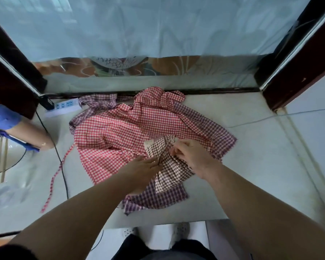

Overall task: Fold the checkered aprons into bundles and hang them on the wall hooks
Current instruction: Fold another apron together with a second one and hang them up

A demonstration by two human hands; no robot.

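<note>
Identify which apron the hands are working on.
The brown-checked apron, pinched by right hand, left hand touching it; red apron and purple apron lie spread underneath.
</note>
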